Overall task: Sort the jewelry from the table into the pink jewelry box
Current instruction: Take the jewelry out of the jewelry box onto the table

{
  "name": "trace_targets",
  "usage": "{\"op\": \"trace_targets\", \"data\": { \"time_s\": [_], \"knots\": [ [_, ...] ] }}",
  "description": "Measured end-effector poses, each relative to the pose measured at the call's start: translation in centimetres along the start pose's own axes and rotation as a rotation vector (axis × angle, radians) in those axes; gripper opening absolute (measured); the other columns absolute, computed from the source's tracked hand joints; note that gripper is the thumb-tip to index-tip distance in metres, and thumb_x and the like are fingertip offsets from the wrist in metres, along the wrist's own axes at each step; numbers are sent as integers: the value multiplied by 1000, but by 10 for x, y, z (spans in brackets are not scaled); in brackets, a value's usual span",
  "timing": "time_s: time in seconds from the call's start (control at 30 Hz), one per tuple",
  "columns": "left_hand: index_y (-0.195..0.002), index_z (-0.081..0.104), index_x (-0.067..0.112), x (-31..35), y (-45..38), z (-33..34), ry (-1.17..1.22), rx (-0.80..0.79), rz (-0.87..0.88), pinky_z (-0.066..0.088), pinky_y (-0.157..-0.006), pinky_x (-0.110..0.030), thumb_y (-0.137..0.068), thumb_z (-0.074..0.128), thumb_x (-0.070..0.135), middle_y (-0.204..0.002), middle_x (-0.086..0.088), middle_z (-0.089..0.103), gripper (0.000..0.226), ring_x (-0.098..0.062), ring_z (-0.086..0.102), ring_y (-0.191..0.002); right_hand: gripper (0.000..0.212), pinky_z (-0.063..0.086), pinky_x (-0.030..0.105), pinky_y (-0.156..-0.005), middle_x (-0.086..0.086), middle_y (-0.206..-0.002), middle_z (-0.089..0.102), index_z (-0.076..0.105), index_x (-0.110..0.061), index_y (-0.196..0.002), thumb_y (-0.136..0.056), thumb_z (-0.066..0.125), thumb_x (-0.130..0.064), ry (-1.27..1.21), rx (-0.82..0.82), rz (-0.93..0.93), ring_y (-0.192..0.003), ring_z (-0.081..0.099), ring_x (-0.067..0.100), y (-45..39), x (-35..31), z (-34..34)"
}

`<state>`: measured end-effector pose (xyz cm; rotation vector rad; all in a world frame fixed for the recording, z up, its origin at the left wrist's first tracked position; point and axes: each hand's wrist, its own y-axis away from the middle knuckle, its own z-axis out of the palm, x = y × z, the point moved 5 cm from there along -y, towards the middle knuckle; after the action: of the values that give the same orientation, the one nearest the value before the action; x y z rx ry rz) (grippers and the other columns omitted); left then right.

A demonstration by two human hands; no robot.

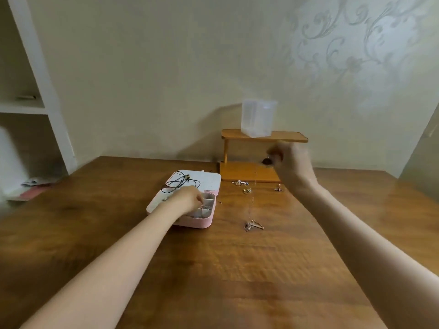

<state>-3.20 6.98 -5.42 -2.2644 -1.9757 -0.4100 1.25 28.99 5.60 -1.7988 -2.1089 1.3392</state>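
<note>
The pink jewelry box lies open on the wooden table, its white lid folded back with a black cord necklace on it. My left hand reaches into the box's compartments, fingers curled down over small pieces there. My right hand is raised and blurred, pinching the top of a thin gold chain. The chain hangs down to a gold pendant cluster touching the table. Small gold earrings and pearl pieces lie near the stand.
A wooden two-tier stand sits at the back of the table with a clear plastic container on its top shelf. Another small gold piece lies by the stand's base. White shelving stands at left.
</note>
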Motion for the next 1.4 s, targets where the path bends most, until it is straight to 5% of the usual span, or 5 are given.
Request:
{"op": "trace_targets", "data": {
  "time_s": [0.37, 0.8, 1.0, 1.23, 1.4],
  "knots": [
    [-106, 64, 5, 25, -34, 6, -238, 9, 16, 44, -71, -25, -86, 62, 17, -94, -7, 60, 24, -23, 59, -90, 22, 42, 31, -70, 7, -108, 62, 60, -12, -104, -94, 43, -22, 792, -691, -208, -103, 60, 30, 75, 39, 63],
    [-80, 64, 21, 5, 8, -48, 444, 177, 258, 43, -64, -18, -86, 65, 24, -74, 7, 66, 6, -2, 61, -62, 20, 54, 35, -78, 9, -90, 69, 71, -7, -95, -91, 53, -16, 147, -488, -124, -83, 64, 22, 12, -16, 83],
    [-83, 67, 22, 4, 79, -88, 681, 169, 411, 53, -67, -17, -73, 68, 28, -75, 4, 69, 11, -5, 64, -63, 19, 40, 5, -62, 0, -85, 65, 71, -6, -99, -90, 55, -8, 53, -585, -146, -77, 59, 11, 14, -28, 104],
    [-79, 64, 24, -14, 89, -16, 355, -73, 328, 40, -59, -8, -82, 69, 25, -73, 15, 62, 6, 8, 54, -60, 20, 40, -2, -63, -3, -86, 68, 73, -9, -97, -86, 59, -1, -20, -775, -303, -75, 59, 6, 30, -65, 137],
    [-84, 60, 28, -26, 78, 11, 158, -138, 330, 45, -64, -11, -84, 67, 28, -81, 15, 61, 7, 2, 57, -73, 30, 48, 24, -77, 4, -104, 69, 70, -15, -109, -89, 53, -2, 218, -998, -493, -91, 61, 16, 45, -79, 168]
  ]
}}
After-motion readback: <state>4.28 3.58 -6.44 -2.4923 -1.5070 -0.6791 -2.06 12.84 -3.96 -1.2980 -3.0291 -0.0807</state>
